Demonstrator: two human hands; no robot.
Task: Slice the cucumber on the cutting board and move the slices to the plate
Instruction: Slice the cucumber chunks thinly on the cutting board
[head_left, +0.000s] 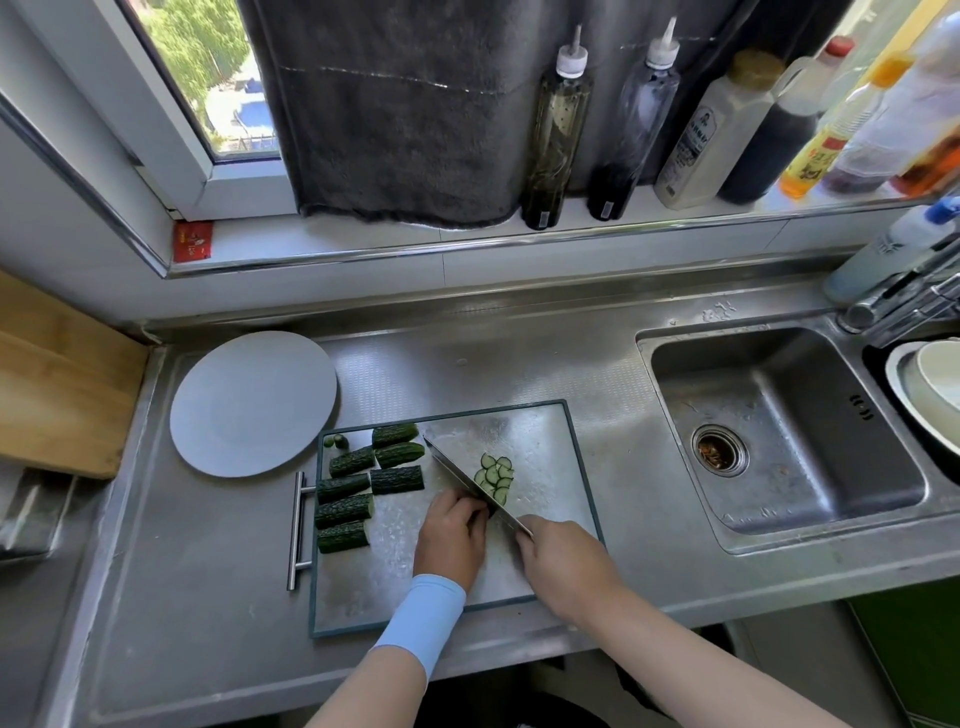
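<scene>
My left hand (451, 535) has its fingers curled and pressed together over an eighth chunk (489, 511), which is almost hidden beneath them, with my knuckles against the blade. My right hand (563, 564) is wrapped round the handle of the one knife (470, 480), whose blade lies slanted across the board (540, 431). Left of the blade lie seven chunks (344, 510) in loose rows, plus a couple of small end bits (337, 441). To the right is one fan of slices (494, 477), too overlapped to count. One plate (253, 404) sits bare, just beyond the board's left corner. All this rests on a steel counter (197, 561) with a sink (779, 431) to the right. On the sill under the window stand at least six bottles (551, 130), beside a grey towel (395, 114).
</scene>
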